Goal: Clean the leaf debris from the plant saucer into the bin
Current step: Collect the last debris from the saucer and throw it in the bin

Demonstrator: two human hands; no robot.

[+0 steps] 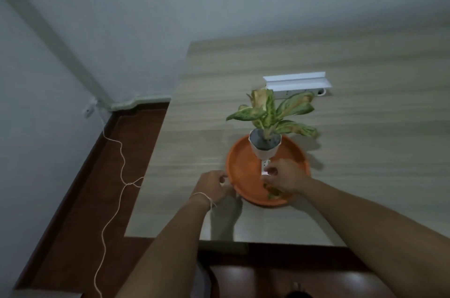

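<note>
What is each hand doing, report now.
Left hand: fingers pinching the saucer rim.
Right hand: fingers curled over leaf debris; grasp cannot be told.

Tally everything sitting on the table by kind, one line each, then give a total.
Orange plant saucer: 1
White pot with a plant: 1
White power strip: 1
Clump of leaf debris in the saucer: 1
Total: 4
No bin is in view.
</note>
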